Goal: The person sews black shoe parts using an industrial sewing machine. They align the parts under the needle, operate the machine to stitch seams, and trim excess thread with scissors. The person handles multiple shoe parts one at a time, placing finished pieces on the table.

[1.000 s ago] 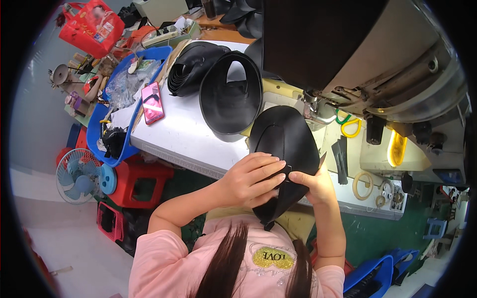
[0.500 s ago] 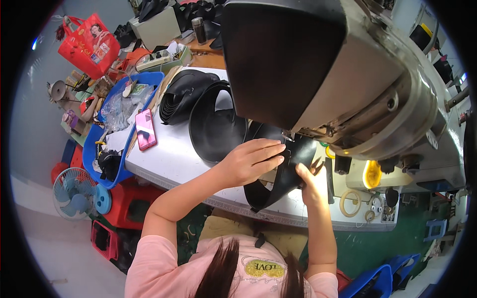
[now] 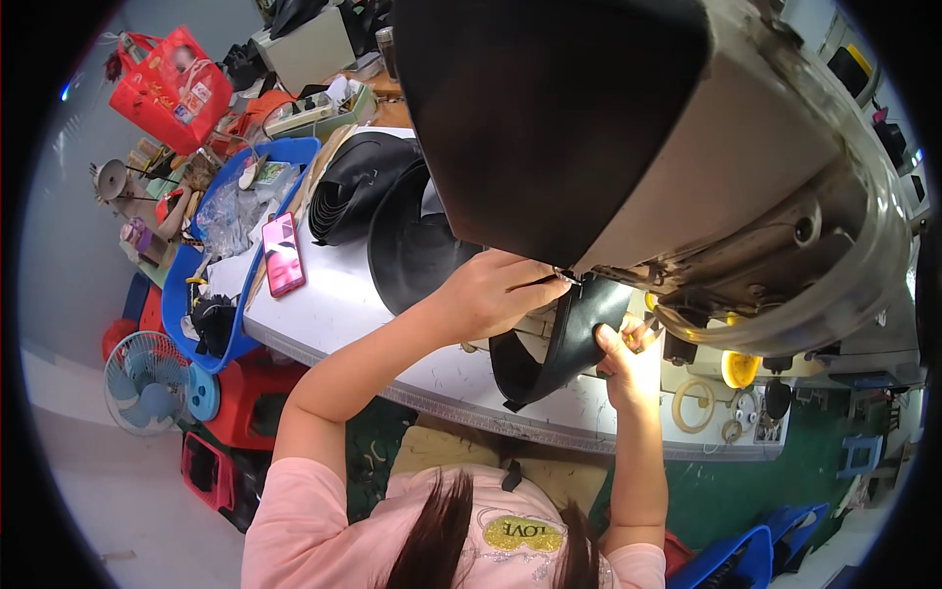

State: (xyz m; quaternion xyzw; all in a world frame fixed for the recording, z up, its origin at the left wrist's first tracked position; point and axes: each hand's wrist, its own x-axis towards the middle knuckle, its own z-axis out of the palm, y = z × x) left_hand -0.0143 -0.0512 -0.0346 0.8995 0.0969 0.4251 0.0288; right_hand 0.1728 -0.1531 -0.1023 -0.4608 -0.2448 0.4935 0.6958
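Observation:
A curved black leather piece (image 3: 561, 355) lies under the head of a large industrial sewing machine (image 3: 751, 167), its lower end curling toward the table's front edge. My left hand (image 3: 498, 293) is closed at the needle area, fingertips pinched by the leather; the machine head partly hides what lies between them. On the right, my right hand (image 3: 630, 355) grips the leather's right edge, thumb on top and fingers curled. Another curved black leather piece (image 3: 407, 260) rests left of my left hand, beside a rolled stack of black leather pieces (image 3: 358, 187).
A pink-cased phone (image 3: 284, 257) lies on the white table (image 3: 324, 319). Left of it stands a blue basket (image 3: 234, 344) with plastic bags and scraps. A red stool (image 3: 240, 398) and a fan (image 3: 147, 383) are below. Cream rings (image 3: 693, 405) lie at the table's right end.
My left hand has moved up to the needle area, its fingers drawn into a pinch. My right hand has shifted slightly right. The machine head fills more of the view.

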